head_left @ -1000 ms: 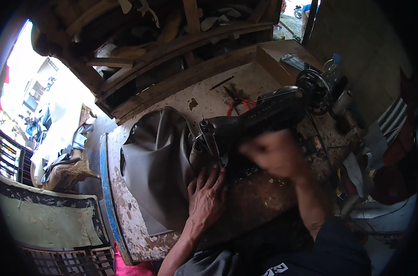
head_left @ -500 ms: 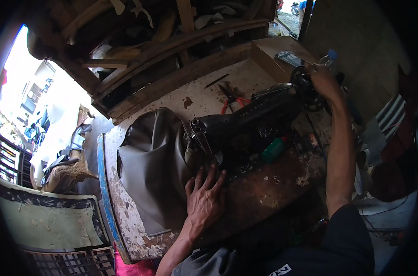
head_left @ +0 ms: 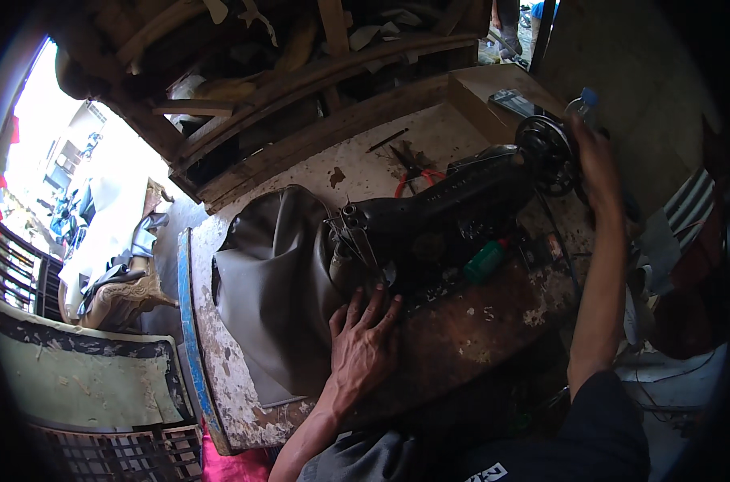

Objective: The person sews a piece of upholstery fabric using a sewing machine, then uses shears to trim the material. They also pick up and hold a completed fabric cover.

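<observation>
A black sewing machine [head_left: 445, 193] stands on the worn wooden table, its head end toward the left. Brownish-grey leatherette [head_left: 276, 273] is bunched around that end and hangs toward the table's front edge. My left hand [head_left: 365, 341] lies with fingers spread, pressing on the edge of the leatherette just in front of the needle area. At the machine's right end, my right hand [head_left: 596, 161] curls against the outer rim of the handwheel [head_left: 547, 153]; its fingertips are partly hidden. The seam under the presser foot is too dark to make out.
Behind the machine lie red-handled pliers [head_left: 415, 173] and a dark pencil [head_left: 388, 140]. A green bottle [head_left: 484, 261] rests against the machine bed. A cardboard box [head_left: 481, 100] and a clear bottle with a blue cap [head_left: 586, 103] stand at the back right. A wooden frame [head_left: 341, 68] borders the far side.
My right hand has moved from the top of the handwheel down around its outer right side. My left hand stays flat on the leatherette. The whole view has shifted slightly.
</observation>
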The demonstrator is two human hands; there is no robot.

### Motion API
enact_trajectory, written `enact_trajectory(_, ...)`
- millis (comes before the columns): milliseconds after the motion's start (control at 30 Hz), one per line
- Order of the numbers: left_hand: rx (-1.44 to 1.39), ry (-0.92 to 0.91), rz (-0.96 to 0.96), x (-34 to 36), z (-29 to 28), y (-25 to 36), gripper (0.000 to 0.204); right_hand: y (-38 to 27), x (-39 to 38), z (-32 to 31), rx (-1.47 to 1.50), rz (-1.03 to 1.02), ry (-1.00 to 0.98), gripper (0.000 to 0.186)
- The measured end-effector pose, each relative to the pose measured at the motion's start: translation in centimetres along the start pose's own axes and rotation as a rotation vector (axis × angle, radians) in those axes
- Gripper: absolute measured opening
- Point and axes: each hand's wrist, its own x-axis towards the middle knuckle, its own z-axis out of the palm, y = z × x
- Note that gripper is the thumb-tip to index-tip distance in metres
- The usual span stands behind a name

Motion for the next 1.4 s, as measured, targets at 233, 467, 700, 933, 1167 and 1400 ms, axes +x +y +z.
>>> enact_trajectory(233, -0.009, 0.028, -0.011, 0.1, -0.1, 0.2, 0.054, 1.4, 1.7, 1.0, -0.111, -0.024, -0.11, 0.053)
enact_trajectory(467, -0.027, 0.029, 0.001, 0.1, -0.1, 0.1, 0.051, 2.5, -0.9, 1.2, 0.333, 0.019, -0.014, 0.038)
enact_trajectory(700, -0.021, 0.016, -0.005, 0.0, -0.5, 0.3, 0.052, 4.7, -3.6, -0.2, 0.63, 0.081, -0.078, 0.037)
enact_trajectory(933, -0.014, 0.05, 0.017, 0.1, -0.1, 0.3, 0.053, 3.5, -2.8, -0.1, 0.128, -0.027, 0.074, 0.041)
enact_trajectory(1167, -0.015, 0.06, 0.0, -0.1, 0.1, 0.2, 0.051, 4.3, -13.4, 4.9, -0.225, -0.185, 0.31, 0.044)
enact_trajectory(1400, -0.035, 0.058, -0.002, 0.0, 0.0, 0.1, 0.051, 3.5, -15.8, 3.5, -0.197, -0.228, -0.132, 0.036)
